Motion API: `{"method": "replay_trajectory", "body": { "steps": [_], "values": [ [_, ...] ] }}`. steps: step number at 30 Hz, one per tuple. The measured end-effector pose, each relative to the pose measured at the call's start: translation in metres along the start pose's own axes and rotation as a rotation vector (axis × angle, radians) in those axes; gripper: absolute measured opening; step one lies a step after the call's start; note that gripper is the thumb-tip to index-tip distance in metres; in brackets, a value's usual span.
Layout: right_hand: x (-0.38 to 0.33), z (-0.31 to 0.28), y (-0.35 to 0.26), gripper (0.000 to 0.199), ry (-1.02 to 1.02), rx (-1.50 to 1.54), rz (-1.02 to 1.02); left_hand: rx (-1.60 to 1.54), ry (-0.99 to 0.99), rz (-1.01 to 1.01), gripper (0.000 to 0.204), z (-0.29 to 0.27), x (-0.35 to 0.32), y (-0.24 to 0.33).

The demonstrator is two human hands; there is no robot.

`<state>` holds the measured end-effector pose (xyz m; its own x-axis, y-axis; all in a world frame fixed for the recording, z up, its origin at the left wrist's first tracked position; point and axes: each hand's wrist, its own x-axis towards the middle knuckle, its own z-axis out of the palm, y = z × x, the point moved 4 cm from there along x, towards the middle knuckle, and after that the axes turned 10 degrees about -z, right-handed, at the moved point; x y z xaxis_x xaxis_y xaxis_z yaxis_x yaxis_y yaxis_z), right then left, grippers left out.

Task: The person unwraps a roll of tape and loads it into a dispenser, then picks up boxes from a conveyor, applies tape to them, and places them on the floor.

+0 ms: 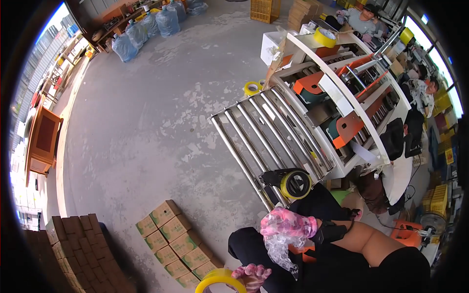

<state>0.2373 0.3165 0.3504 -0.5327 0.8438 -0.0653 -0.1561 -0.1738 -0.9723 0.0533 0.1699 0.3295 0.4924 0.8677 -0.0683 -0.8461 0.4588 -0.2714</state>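
Note:
My left hand, in a pink patterned glove, grips the right side of a large roll of yellow tape at the lower edge. My right hand, gloved the same way, is closed on crumpled clear plastic film, which hangs down over my dark trousers. Most of its fingers are hidden by the glove's folds and the film. Just beyond that hand, a black tape dispenser with a yellow-rimmed roll lies on the near end of a roller conveyor.
A carton-sealing machine stands at the conveyor's far end, with yellow tape on top. Stacked cartons sit on the floor to my left, beside a brown stack. Blue water bottles stand far off. Other people sit at right.

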Motion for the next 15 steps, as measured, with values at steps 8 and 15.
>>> {"method": "replay_trajectory", "body": {
  "steps": [8, 15],
  "values": [
    [0.046, 0.029, -0.069, 0.046, 0.102, 0.135, 0.078, 0.006, 0.381, 0.126, 0.050, 0.039, 0.065, 0.042],
    [0.100, 0.022, -0.156, 0.045, 0.143, 0.218, 0.015, 0.074, 0.526, 0.180, 0.047, 0.110, 0.121, 0.045]
  ]
}}
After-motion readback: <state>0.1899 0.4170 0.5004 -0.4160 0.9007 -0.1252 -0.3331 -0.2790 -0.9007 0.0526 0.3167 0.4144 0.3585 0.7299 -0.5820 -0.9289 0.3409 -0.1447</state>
